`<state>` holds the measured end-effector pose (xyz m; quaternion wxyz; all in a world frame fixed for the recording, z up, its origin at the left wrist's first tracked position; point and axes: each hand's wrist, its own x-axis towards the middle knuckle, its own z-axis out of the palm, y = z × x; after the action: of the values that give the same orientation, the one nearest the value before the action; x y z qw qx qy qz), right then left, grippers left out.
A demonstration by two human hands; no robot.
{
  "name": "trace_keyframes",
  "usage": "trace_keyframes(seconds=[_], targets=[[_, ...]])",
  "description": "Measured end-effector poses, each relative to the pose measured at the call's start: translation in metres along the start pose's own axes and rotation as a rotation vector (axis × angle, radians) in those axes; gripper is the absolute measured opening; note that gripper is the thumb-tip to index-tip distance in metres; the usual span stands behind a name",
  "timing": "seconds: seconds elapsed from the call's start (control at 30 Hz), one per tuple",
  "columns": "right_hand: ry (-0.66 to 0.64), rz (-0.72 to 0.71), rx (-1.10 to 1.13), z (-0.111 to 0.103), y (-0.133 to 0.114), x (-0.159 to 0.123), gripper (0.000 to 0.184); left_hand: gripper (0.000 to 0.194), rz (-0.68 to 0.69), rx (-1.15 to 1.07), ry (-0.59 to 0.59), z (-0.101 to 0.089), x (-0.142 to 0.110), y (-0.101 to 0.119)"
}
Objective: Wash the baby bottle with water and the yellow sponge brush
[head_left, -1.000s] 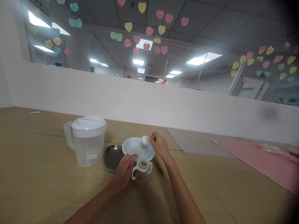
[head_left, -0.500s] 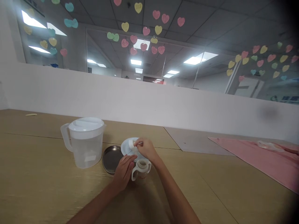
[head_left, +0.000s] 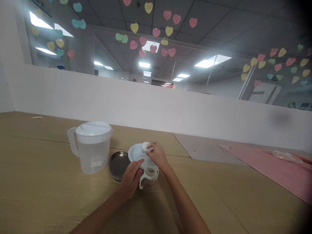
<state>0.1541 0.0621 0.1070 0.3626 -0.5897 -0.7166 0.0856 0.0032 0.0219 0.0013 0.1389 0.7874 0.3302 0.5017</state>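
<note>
My left hand [head_left: 131, 180] is closed on the handle side of a small white two-handled cup [head_left: 149, 176] that stands open on the wooden table [head_left: 48, 191]. My right hand [head_left: 157, 155] pinches a small white cap-like piece [head_left: 145, 146] just above a pale blue plate [head_left: 135, 151], behind the cup. A thin stick-like part reaches from the piece down toward the plate; I cannot make out what it is.
A clear plastic pitcher [head_left: 92, 147] with a white lid stands to the left, holding water. A round metal lid [head_left: 117, 165] lies between pitcher and plate. A pink cloth [head_left: 273, 167] covers the table at the right. A white partition [head_left: 156, 107] runs behind.
My right hand carried the small white piece left over the plate, then shifted slightly back to the right and up. My left hand stayed on the cup.
</note>
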Motion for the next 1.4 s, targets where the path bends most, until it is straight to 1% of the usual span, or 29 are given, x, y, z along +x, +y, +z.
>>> trace_keyframes(seconds=[0.13,0.27,0.43,0.53,0.63,0.73,0.83,0.93,1.0,1.03,1.1,1.13,1.2,1.27,1.4], targets=[[0.081,0.079,-0.098,-0.002,0.014,0.004,0.018,0.042,0.004,-0.02,-0.006,-0.002,0.001,0.002],[0.062,0.102,-0.152,0.004,0.029,0.005,0.022,0.041,0.009,-0.039,-0.001,-0.004,0.001,0.005],[0.032,0.087,-0.101,0.009,0.041,0.007,0.024,0.041,0.011,-0.042,0.006,-0.005,0.001,0.006],[0.032,0.067,-0.055,0.008,0.042,0.008,0.026,0.041,0.014,-0.038,0.014,-0.005,0.001,0.007],[0.055,0.062,-0.015,0.004,0.04,0.01,0.025,0.04,0.016,-0.033,0.034,-0.005,0.002,0.007],[0.093,0.074,0.011,-0.002,0.031,0.011,0.016,0.04,0.012,-0.018,0.044,-0.005,0.001,0.007],[0.105,0.08,0.026,-0.013,0.012,0.007,0.01,0.037,0.003,-0.011,0.092,-0.005,-0.001,0.007],[0.027,0.055,0.071,-0.023,-0.016,-0.003,0.008,0.034,0.001,0.001,0.238,-0.005,-0.006,0.008],[-0.083,-0.015,0.074,-0.027,-0.034,-0.013,0.012,0.036,0.003,0.02,0.362,-0.004,-0.009,0.008],[-0.111,-0.053,0.058,-0.028,-0.042,-0.018,0.014,0.039,0.002,0.028,0.421,-0.004,-0.01,0.008],[-0.179,-0.134,0.013,-0.026,-0.054,-0.026,0.019,0.046,-0.004,0.03,0.494,-0.004,-0.011,0.007],[-0.203,-0.171,-0.006,-0.025,-0.058,-0.029,0.021,0.048,-0.005,0.025,0.502,-0.004,-0.011,0.006],[-0.241,-0.22,-0.037,-0.02,-0.064,-0.033,0.024,0.052,-0.009,0.01,0.483,-0.004,-0.01,0.005],[-0.26,-0.232,-0.059,-0.017,-0.067,-0.036,0.026,0.052,-0.026,-0.001,0.454,-0.005,-0.009,0.005],[-0.271,-0.262,-0.089,-0.014,-0.073,-0.04,0.027,0.048,-0.107,-0.015,0.454,-0.007,-0.007,0.007]])
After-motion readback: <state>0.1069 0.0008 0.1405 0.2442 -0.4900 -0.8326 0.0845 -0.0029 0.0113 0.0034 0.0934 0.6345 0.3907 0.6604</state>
